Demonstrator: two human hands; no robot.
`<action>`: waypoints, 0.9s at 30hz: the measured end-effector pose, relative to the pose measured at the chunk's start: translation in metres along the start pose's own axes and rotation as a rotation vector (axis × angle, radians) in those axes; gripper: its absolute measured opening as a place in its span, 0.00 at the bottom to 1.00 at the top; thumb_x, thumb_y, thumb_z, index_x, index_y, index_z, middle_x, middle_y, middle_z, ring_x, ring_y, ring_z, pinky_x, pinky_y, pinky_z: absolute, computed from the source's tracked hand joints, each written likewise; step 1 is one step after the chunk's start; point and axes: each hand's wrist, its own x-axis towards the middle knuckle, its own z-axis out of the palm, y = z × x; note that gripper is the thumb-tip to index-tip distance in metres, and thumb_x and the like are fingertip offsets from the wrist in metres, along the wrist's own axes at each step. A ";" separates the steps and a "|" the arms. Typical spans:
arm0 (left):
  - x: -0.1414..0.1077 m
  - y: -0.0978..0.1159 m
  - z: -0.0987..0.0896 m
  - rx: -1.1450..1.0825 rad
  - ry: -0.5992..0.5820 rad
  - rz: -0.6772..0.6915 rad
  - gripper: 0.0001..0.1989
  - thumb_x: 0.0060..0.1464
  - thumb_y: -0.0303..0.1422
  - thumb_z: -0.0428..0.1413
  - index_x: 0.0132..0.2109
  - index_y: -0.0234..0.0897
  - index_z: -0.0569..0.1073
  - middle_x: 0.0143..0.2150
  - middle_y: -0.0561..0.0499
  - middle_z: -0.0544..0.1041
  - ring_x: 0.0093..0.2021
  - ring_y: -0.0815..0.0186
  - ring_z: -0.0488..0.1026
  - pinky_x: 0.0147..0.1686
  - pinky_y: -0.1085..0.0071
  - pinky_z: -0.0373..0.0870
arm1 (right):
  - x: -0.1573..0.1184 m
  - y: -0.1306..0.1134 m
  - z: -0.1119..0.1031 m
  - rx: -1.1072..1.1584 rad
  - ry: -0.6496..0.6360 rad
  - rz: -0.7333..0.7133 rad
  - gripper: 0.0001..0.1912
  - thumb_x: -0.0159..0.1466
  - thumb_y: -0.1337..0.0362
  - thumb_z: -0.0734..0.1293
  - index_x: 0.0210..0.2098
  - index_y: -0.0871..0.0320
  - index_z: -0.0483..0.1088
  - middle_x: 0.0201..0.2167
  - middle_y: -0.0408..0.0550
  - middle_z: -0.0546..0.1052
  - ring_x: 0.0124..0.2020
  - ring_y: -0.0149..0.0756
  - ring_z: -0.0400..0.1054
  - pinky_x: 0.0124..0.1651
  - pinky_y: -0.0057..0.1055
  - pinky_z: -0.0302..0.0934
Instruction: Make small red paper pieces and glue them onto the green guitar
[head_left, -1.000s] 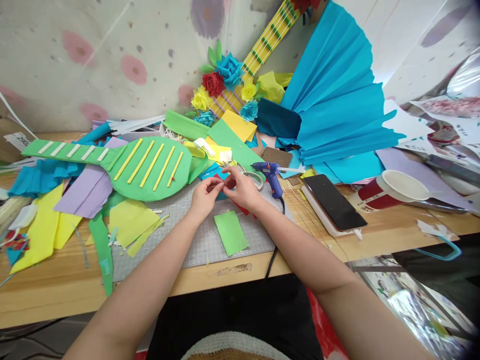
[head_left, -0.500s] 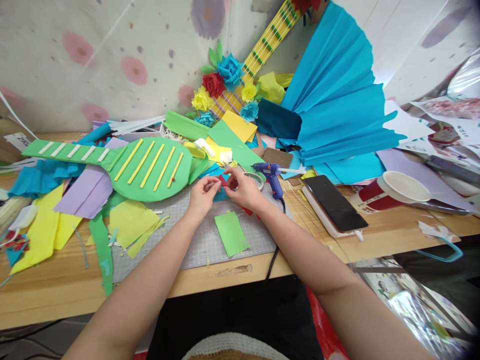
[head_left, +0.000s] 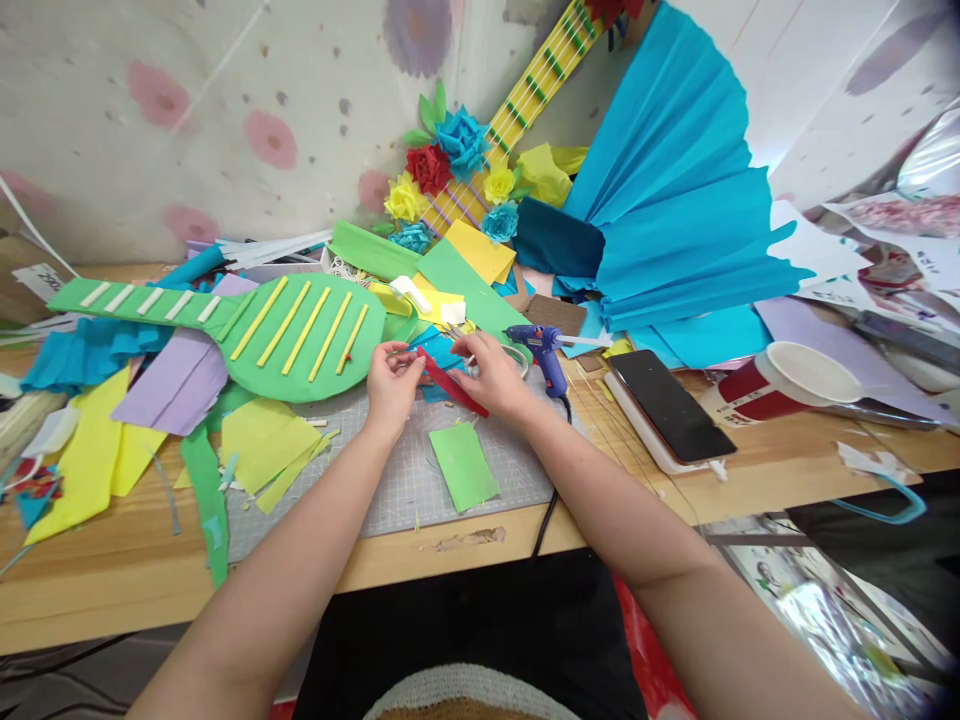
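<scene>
My left hand (head_left: 391, 388) pinches one end of a narrow red paper strip (head_left: 454, 386) between thumb and fingertips. The strip slants down to the right, over the grey cutting mat (head_left: 390, 480). Beside it my right hand (head_left: 491, 375) has its fingers curved and apart from the thumb; the thumb is close to the strip, and whether it touches cannot be told. Below both hands lies a green paper rectangle (head_left: 463, 467). Blue paper (head_left: 435, 350) shows behind the fingers.
A green paper instrument shape (head_left: 300, 340) with yellow strips lies left. To the right are a purple glue gun (head_left: 546, 350), a phone (head_left: 670, 405) and a paper cup (head_left: 784, 385). A flower-covered yellow guitar shape (head_left: 517, 110) and pleated blue paper (head_left: 675, 180) stand behind.
The red paper, mostly hidden between my fingers before, now stretches out as a long strip. My left hand has shifted slightly left, and my right fingers have moved apart from it.
</scene>
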 end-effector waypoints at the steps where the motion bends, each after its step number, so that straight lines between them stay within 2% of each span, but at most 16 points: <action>1: 0.002 0.001 -0.001 -0.024 0.028 0.002 0.16 0.40 0.26 0.58 0.37 0.37 0.62 0.28 0.56 0.70 0.28 0.68 0.74 0.27 0.71 0.72 | 0.000 0.000 -0.002 -0.026 0.021 -0.057 0.08 0.56 0.66 0.64 0.36 0.58 0.67 0.38 0.50 0.70 0.41 0.37 0.63 0.42 0.33 0.58; 3: 0.006 0.003 -0.003 -0.057 0.074 0.000 0.15 0.40 0.26 0.58 0.37 0.36 0.63 0.29 0.56 0.69 0.29 0.68 0.75 0.28 0.71 0.72 | 0.000 -0.001 -0.007 -0.037 -0.049 -0.191 0.04 0.57 0.65 0.64 0.32 0.58 0.68 0.37 0.49 0.69 0.41 0.37 0.62 0.43 0.32 0.56; 6: 0.011 0.005 -0.007 -0.070 0.121 0.017 0.13 0.39 0.27 0.58 0.35 0.35 0.64 0.29 0.55 0.69 0.29 0.69 0.74 0.29 0.73 0.71 | 0.000 -0.002 -0.011 -0.047 -0.305 -0.311 0.04 0.57 0.63 0.65 0.29 0.57 0.69 0.32 0.46 0.69 0.36 0.35 0.62 0.41 0.31 0.55; 8: 0.013 0.005 -0.009 -0.072 0.131 0.055 0.13 0.40 0.29 0.58 0.35 0.35 0.65 0.30 0.54 0.70 0.30 0.70 0.73 0.31 0.73 0.71 | 0.000 -0.002 -0.010 -0.085 -0.403 -0.309 0.04 0.56 0.63 0.66 0.29 0.58 0.70 0.31 0.46 0.70 0.36 0.35 0.63 0.40 0.31 0.54; 14: 0.019 0.009 -0.014 -0.058 0.184 0.140 0.12 0.42 0.35 0.59 0.34 0.37 0.67 0.33 0.52 0.72 0.33 0.70 0.72 0.33 0.73 0.69 | 0.000 0.000 -0.007 -0.077 -0.493 -0.267 0.03 0.57 0.66 0.65 0.29 0.59 0.70 0.31 0.47 0.71 0.35 0.34 0.63 0.40 0.31 0.54; 17: 0.023 0.013 -0.019 -0.052 0.250 0.176 0.09 0.44 0.34 0.58 0.34 0.37 0.68 0.33 0.52 0.73 0.32 0.72 0.71 0.32 0.76 0.68 | 0.002 0.005 -0.012 0.116 -0.452 -0.170 0.04 0.57 0.66 0.63 0.29 0.59 0.69 0.30 0.46 0.70 0.32 0.31 0.62 0.37 0.29 0.55; 20: 0.023 0.018 -0.023 -0.052 0.236 0.148 0.07 0.45 0.33 0.58 0.33 0.37 0.69 0.29 0.54 0.72 0.29 0.75 0.70 0.30 0.79 0.67 | 0.006 0.011 -0.017 0.441 -0.325 0.034 0.06 0.57 0.61 0.63 0.29 0.59 0.65 0.25 0.42 0.67 0.26 0.27 0.59 0.29 0.26 0.55; 23: 0.016 0.017 -0.019 0.004 0.079 0.047 0.10 0.43 0.33 0.59 0.35 0.37 0.69 0.25 0.56 0.70 0.22 0.75 0.68 0.23 0.78 0.66 | 0.008 0.012 -0.016 0.736 -0.237 0.176 0.11 0.55 0.57 0.65 0.28 0.58 0.62 0.22 0.39 0.66 0.22 0.25 0.58 0.26 0.25 0.55; 25: 0.009 0.015 -0.013 0.033 -0.054 -0.045 0.15 0.41 0.32 0.61 0.38 0.37 0.67 0.24 0.57 0.71 0.20 0.73 0.69 0.20 0.76 0.67 | 0.009 0.010 -0.012 0.831 -0.200 0.233 0.13 0.52 0.55 0.66 0.28 0.57 0.62 0.22 0.38 0.67 0.21 0.24 0.58 0.26 0.25 0.56; 27: 0.001 0.011 -0.006 0.028 -0.134 -0.133 0.18 0.40 0.32 0.61 0.38 0.37 0.64 0.24 0.57 0.72 0.20 0.70 0.71 0.22 0.72 0.70 | 0.009 0.008 -0.008 0.861 -0.175 0.283 0.14 0.50 0.54 0.68 0.28 0.57 0.63 0.22 0.38 0.68 0.21 0.24 0.59 0.26 0.25 0.57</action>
